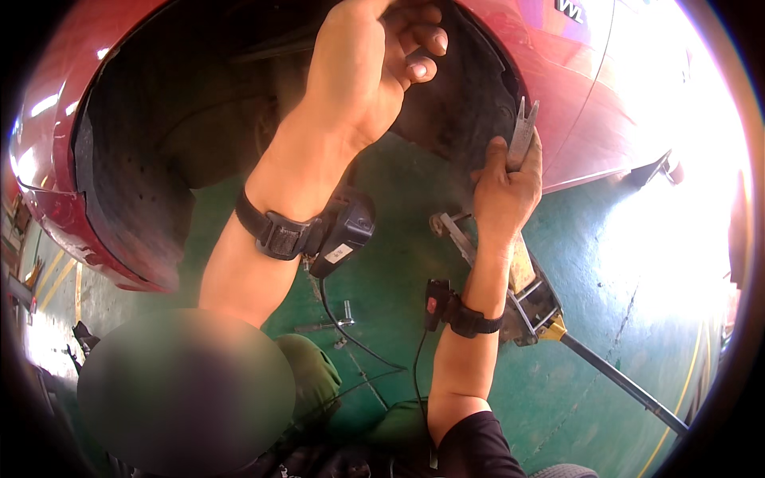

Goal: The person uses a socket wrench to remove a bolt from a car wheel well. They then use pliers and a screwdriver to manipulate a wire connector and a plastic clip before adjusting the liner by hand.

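Observation:
Above me my left hand [378, 68] reaches up into the dark wheel arch [143, 119] of a red car. Its last fingers are loosely bent and apart, with nothing seen in them; the other fingertips run past the top edge. Low beside the arch's right rim, my right hand [510, 191] is closed round a flat metal tool with a two-pronged forked tip [522, 137], its prongs pointing up. Part of this tool is hidden in the palm. Near it is the red body panel [574, 111].
A floor jack [530, 307] stands below my right hand, its long handle [625, 382] slanting to the lower right. On the green floor lies a ratchet wrench [327, 325]. Wrist straps carry black devices [347, 231] with hanging cables. A blurred round patch covers the lower left.

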A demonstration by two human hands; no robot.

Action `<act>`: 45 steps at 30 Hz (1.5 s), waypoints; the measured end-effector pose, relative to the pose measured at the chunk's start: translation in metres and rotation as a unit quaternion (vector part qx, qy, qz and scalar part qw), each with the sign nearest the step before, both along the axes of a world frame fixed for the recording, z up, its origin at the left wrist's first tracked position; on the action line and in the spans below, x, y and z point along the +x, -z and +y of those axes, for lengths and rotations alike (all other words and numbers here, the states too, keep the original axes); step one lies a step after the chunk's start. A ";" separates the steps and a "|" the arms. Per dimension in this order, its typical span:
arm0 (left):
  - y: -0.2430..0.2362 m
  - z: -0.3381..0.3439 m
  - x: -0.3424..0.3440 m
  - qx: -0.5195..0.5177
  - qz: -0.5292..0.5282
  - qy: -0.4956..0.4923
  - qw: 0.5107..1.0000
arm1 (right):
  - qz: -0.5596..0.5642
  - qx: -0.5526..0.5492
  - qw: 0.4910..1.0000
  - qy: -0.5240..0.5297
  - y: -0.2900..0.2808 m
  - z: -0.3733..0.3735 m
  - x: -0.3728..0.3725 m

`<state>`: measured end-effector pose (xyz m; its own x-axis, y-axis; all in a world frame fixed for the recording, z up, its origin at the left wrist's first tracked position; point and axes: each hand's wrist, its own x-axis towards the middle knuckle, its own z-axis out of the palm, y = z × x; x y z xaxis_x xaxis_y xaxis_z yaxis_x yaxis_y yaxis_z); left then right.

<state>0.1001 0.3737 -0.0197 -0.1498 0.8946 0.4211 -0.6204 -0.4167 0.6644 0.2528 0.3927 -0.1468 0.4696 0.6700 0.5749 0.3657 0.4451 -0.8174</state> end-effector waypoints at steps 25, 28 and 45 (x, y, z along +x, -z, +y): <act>0.002 0.005 -0.023 0.077 0.074 0.184 0.977 | 0.043 0.002 0.996 -0.076 -0.006 -0.003 -0.003; 0.003 0.002 -0.014 0.033 0.063 0.100 0.992 | 0.042 -0.003 0.996 -0.075 -0.006 -0.003 -0.003; 0.006 0.005 -0.009 0.036 0.031 0.033 0.998 | 0.000 -0.014 0.999 -0.044 0.000 0.003 0.002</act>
